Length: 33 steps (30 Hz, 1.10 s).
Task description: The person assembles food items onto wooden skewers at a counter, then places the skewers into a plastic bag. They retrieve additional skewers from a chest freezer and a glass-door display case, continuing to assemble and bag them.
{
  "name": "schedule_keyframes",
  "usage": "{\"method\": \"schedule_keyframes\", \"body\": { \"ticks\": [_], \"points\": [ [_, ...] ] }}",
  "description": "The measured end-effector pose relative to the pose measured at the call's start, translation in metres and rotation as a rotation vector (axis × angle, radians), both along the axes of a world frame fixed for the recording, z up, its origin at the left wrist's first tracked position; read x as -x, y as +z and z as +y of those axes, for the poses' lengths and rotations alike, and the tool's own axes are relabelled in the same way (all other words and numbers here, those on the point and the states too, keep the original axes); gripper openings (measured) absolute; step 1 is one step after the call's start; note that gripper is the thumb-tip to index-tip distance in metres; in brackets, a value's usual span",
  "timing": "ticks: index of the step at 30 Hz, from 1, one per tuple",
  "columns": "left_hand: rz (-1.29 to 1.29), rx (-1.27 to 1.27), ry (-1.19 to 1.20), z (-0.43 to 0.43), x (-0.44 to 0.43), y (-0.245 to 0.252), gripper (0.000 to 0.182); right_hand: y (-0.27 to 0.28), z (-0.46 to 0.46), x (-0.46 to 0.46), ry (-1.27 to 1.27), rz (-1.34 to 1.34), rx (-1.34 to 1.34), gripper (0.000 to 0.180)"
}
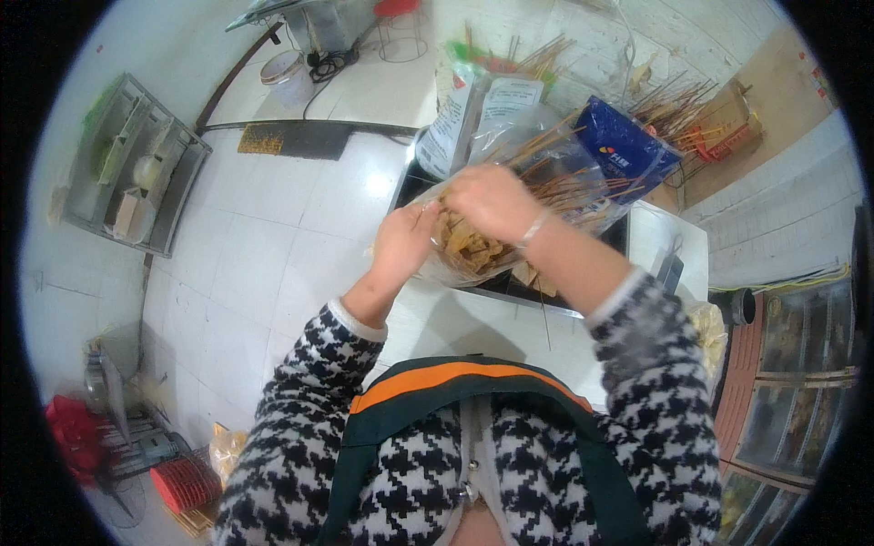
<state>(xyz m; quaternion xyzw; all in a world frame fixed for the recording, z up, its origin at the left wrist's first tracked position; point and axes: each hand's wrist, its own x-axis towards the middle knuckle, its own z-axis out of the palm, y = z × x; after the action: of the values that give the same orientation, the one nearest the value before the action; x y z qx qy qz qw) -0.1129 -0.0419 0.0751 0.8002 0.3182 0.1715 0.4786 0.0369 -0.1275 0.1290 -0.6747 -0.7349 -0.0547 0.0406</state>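
In front of me a clear plastic bag (447,274) lies on a dark panel with a metal rim (580,312). Inside it are yellowish-brown folded food pieces (471,247) and a bundle of thin wooden skewers (563,191) pointing to the upper right. My left hand (403,235) pinches the bag's left edge between thumb and fingers. Just above the food pieces, my right hand (490,201) has its fingers bent close to the left fingertips. Its fingertips are blurred and partly hidden, so what it holds cannot be made out.
Behind the bag stand a white printed bag (444,130) and a blue packet (625,147). More skewers poke out of a cardboard box (737,126) at the right. A wall rack (136,170) is at left, a bucket (287,75) and red stool (396,8) farther off.
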Motion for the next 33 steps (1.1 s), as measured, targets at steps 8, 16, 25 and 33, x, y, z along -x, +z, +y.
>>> {"method": "schedule_keyframes", "body": {
  "ticks": [8, 16, 25, 33],
  "points": [
    [0.073, -0.075, -0.007, 0.006, -0.004, 0.001, 0.043, 0.005, 0.019, -0.081, -0.264, -0.105, 0.335, 0.019],
    [0.118, -0.073, -0.074, -0.003, -0.005, 0.009, 0.044, 0.008, 0.016, -0.094, -0.409, -0.163, 0.691, 0.021],
    [0.094, -0.067, -0.075, -0.004, -0.004, 0.005, 0.046, 0.019, 0.011, -0.101, -0.260, -0.032, 0.651, 0.015],
    [0.017, -0.048, 0.025, -0.007, -0.011, 0.003, 0.044, 0.020, 0.012, -0.045, 0.066, -0.203, -0.006, 0.017]
  ]
}}
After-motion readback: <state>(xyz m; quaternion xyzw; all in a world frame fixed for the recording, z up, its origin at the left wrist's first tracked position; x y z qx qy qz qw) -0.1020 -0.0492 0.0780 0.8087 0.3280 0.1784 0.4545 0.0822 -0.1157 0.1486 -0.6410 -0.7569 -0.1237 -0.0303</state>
